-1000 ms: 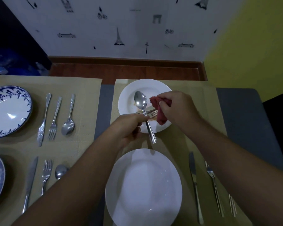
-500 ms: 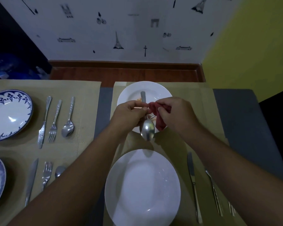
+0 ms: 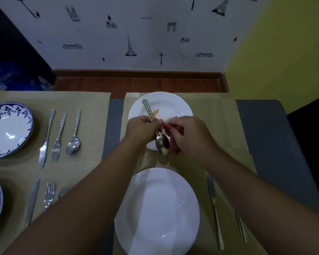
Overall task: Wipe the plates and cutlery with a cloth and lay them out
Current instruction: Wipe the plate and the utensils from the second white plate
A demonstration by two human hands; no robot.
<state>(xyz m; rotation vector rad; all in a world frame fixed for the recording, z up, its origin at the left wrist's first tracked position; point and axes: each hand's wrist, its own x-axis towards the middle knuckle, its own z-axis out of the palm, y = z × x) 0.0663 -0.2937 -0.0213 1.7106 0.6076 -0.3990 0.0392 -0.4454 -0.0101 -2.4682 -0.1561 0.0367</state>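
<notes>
- We see a dim, bluish, muted picture.
- Small glints mark the white plate (image 3: 157,208) on our side of the right hand (image 3: 190,133) and the blue-patterned plate (image 3: 9,129) far left of the left hand (image 3: 144,129).
- Beyond both hands, the wall prints (image 3: 130,46) blur slightly and straight edges bow.

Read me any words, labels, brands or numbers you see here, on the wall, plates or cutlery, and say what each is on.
None can be read.
Wallpaper: only drawings of towers and bicycles; a faint grey mark near the top may be lettering, too blurred to read.
Spoon, near white plate, blue-patterned plate: no stamp or brand visible.
</notes>
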